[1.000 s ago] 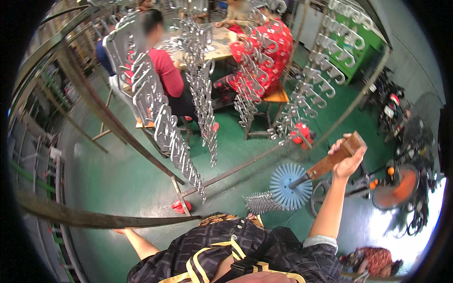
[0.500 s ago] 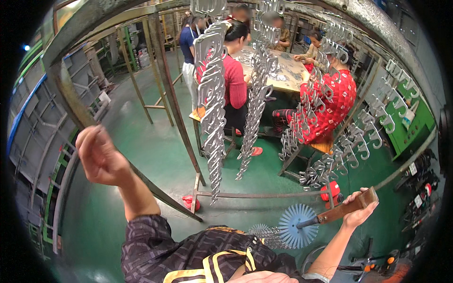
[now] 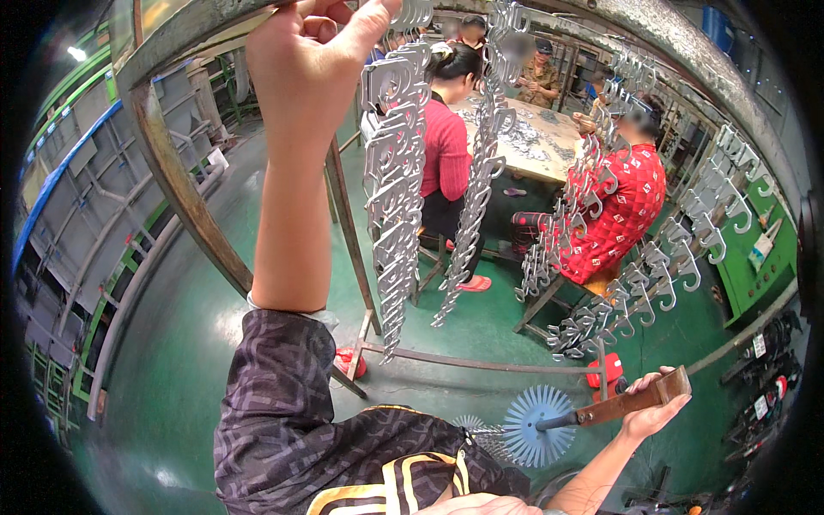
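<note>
My left hand [image 3: 305,77] is raised at the top, its fingers curled. Its thumb and fingertip reach the upper end of a strand of silvery metal hooks [image 3: 396,154], beside the steel frame's top bar; whatever they pinch is hidden. At the lower right, my right hand [image 3: 657,416] is closed around the brown wooden handle [image 3: 631,402] of a tool. A dark rod joins that handle to a round blue disc [image 3: 539,421] with slots cut around its rim. More hook strands [image 3: 472,206] hang alongside the first.
A rusty steel frame [image 3: 176,167] surrounds the strands, with a low crossbar [image 3: 481,364]. Beyond it, several people sit round a table [image 3: 549,142] strewn with flat metal pieces. Further hook rows [image 3: 652,275] hang right, before a green cabinet [image 3: 760,249].
My left hand has risen and moved right, from beside the frame's left post to the top of the nearest strand. My right hand still grips the wooden-handled tool.
</note>
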